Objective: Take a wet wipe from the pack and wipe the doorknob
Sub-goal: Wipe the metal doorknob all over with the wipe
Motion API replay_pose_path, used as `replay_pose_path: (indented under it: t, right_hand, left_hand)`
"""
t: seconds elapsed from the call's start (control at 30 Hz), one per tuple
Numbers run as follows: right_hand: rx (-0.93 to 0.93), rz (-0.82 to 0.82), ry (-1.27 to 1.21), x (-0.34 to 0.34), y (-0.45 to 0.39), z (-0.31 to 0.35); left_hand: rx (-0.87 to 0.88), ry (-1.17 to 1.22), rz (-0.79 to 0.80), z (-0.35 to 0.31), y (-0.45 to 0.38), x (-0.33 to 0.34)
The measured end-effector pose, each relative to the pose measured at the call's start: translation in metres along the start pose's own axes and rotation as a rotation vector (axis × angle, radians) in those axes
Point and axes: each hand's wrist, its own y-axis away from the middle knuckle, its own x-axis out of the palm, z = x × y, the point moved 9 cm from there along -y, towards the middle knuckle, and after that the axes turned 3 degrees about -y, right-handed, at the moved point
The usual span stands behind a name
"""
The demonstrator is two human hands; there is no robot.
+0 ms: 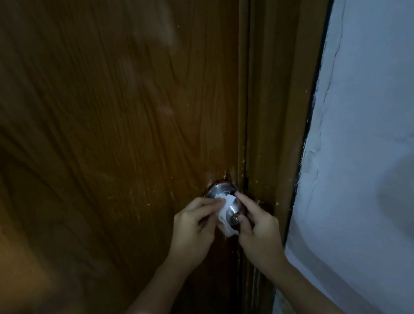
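Pressing wet wipe (225,213) onto doorknob (230,207), left hand (196,230).

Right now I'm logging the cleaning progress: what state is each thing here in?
Brown wooden door: shut against its frame.
Round silver metal doorknob: partly covered by the wipe.
White crumpled wet wipe: pressed on the knob.
Left hand: holding the wipe.
Right hand: fingers on the knob.

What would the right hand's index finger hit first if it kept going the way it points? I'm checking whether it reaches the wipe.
Probably the doorknob near its top, where the wet wipe's upper edge lies; the right hand points up-left. Depth is unclear in this dim view.
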Motion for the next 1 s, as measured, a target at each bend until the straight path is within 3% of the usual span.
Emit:
replay_pose_path:
  t: [0.1, 0.33, 0.5, 0.67, 0.87, 1.0]
  right_hand:
    - [0.012, 0.007, -0.003, 0.000, 0.000, -0.003]
    - [0.033, 0.014, -0.011, -0.001, -0.001, -0.006]
    - [0.055, 0.043, -0.054, 0.000, -0.001, -0.007]
    - [0.080, 0.055, -0.084, 0.000, -0.002, -0.010]
    - [0.104, 0.036, -0.067, 0.001, -0.003, -0.011]
    - [0.097, 0.040, -0.047, 0.000, -0.004, -0.009]
  left_hand:
    - [0.059, -0.037, 0.025, -0.005, -0.005, 0.002]
    - [0.269, -0.394, -0.051, -0.014, 0.010, 0.012]
    - [0.060, -0.305, -0.194, -0.012, 0.007, 0.011]
    - [0.248, -0.467, -0.149, -0.019, 0.015, 0.022]
    - [-0.026, -0.191, -0.366, -0.009, 0.032, 0.011]
    - [-0.162, -0.112, -0.421, -0.001, 0.043, 0.016]
